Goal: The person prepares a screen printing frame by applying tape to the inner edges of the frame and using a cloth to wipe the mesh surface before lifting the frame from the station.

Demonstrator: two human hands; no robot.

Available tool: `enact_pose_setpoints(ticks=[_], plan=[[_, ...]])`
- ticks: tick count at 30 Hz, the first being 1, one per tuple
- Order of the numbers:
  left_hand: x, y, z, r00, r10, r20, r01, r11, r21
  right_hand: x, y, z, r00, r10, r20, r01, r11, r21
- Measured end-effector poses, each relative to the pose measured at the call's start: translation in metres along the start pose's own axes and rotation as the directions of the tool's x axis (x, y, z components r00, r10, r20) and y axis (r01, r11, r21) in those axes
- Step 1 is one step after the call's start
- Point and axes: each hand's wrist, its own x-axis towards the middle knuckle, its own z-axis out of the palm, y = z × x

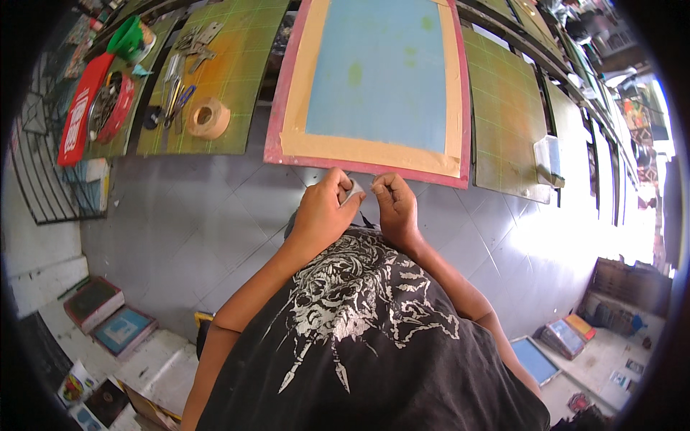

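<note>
A screen printing frame (276,136) with a reddish-pink edge lies ahead of me. Its blue mesh (377,72) carries a few greenish spots, and tan tape (374,149) borders it. Just off its near edge, my left hand (323,208) is closed on a small whitish piece (353,191); the fingers partly cover it, and its kind cannot be made out. Close beside it, my right hand (397,210) is pinched, thumb against bent fingers. Whatever those fingertips hold, if anything, is too small to name. Neither hand appears to touch the frame.
On the left board (241,100) lie a tape roll (209,118), blue-handled scissors (180,103) and metal hinges (203,43). Beyond are a green tub (132,39) and a red tray (118,115). A right-hand board (507,115) flanks the frame. Smaller framed screens (124,330) rest behind me.
</note>
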Motion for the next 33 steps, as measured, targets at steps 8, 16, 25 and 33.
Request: enact_pose_setpoints(ticks=[8, 16, 25, 33], plan=[[0.055, -0.010, -0.031, 0.933, 0.048, 0.358, -0.065, 0.997, 0.035, 0.008, 0.003, 0.025, 0.953, 0.269, -0.140, -0.227, 0.939, 0.258], [0.089, -0.004, -0.021, 0.856, 0.109, 0.506, -0.230, 0.956, 0.183, 0.010, 0.010, 0.017, 0.929, 0.364, -0.059, -0.328, 0.889, 0.318], [0.108, 0.002, 0.002, 0.788, 0.166, 0.593, -0.330, 0.927, 0.178, 0.029, 0.028, -0.009, 0.876, 0.432, -0.213, -0.409, 0.901, 0.146], [0.129, 0.027, -0.006, 0.804, -0.125, 0.581, -0.053, 0.959, 0.279, 0.056, 0.048, -0.036, 0.850, 0.474, -0.229, -0.477, 0.878, 0.046]])
